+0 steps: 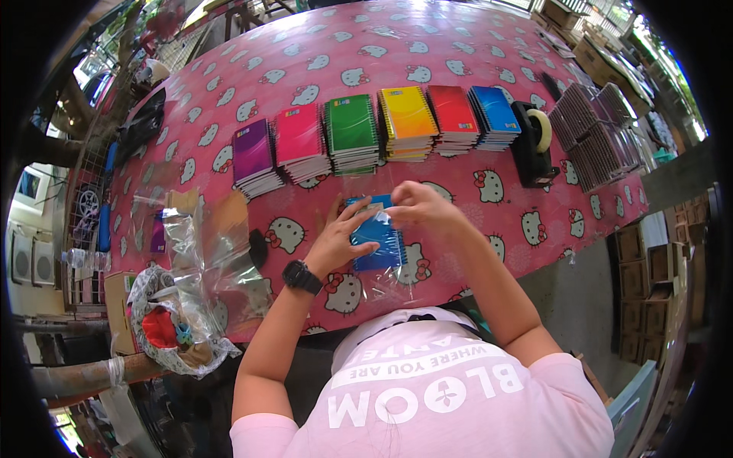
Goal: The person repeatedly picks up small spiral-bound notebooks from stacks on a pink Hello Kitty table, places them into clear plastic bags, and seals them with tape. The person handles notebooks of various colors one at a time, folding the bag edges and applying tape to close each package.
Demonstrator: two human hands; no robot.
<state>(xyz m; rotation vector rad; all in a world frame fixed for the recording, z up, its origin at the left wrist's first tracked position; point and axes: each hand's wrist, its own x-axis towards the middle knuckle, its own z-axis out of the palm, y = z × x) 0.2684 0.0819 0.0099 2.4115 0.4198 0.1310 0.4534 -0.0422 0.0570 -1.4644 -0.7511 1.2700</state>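
Note:
A blue spiral notebook (pixel 388 256) lies on the pink patterned tablecloth in front of me, with clear plastic wrap (pixel 391 288) showing around it and past its near edge. My left hand (pixel 340 238) rests on its left side, fingers spread and thumb reaching across the cover. At the notebook's upper right, my right hand (pixel 422 204) is closed in a pinch. Whatever sits between those fingertips is too small to make out. A pale patch shows on the cover's top, between the two hands.
Beyond my hands stand stacks of spiral notebooks: purple (pixel 252 149), pink (pixel 299 137), green (pixel 351 126), yellow (pixel 408 113), red (pixel 453 111) and blue (pixel 495 109). A black tape dispenser (pixel 528 156) and bundled notebooks (pixel 594 133) are at right. Clear plastic sleeves (pixel 217 256) and a cloth-lined basket (pixel 145 294) are at left.

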